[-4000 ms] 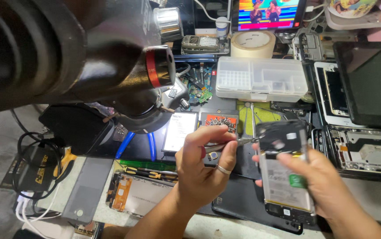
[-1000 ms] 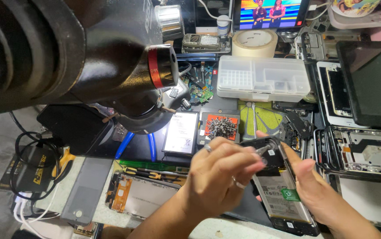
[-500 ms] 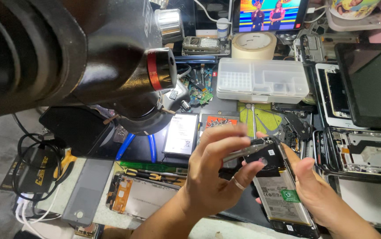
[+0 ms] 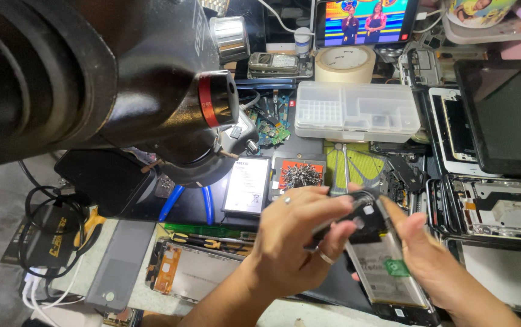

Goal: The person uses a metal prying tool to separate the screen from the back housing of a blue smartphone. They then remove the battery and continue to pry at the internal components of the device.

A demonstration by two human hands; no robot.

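In the head view, one opened phone [image 4: 388, 266] is held above the front edge of the worktop [image 4: 121, 266], right of its middle. It is gripped from the right side by the right hand [image 4: 436, 266], whose thumb lies along the phone's edge; the battery with one green sticker is turned up. The left hand [image 4: 300, 245] is closed over the top end of the phone, near the camera part. A thin dark tool seems to be pinched between its fingers [image 4: 333, 233], but this part is too blurred to be sure. One ring is seen on a finger of this hand.

Behind the hands, one loose battery [image 4: 246, 184] and one small tray of screws [image 4: 300, 175] are lying side by side in the middle of the worktop. One clear parts box [image 4: 357, 112] stands further back, and one roll of tape [image 4: 345, 63] is behind it at the back edge. One bright screen [image 4: 366, 18] is seen at the back edge too. One dark tablet [image 4: 509, 115] lies at the right edge. Two opened phone frames [image 4: 497, 209] lie in front of the tablet. One more opened phone [image 4: 191, 272] lies at the front edge, left of the hands. A large black microscope head [image 4: 91, 79] covers the back left corner.
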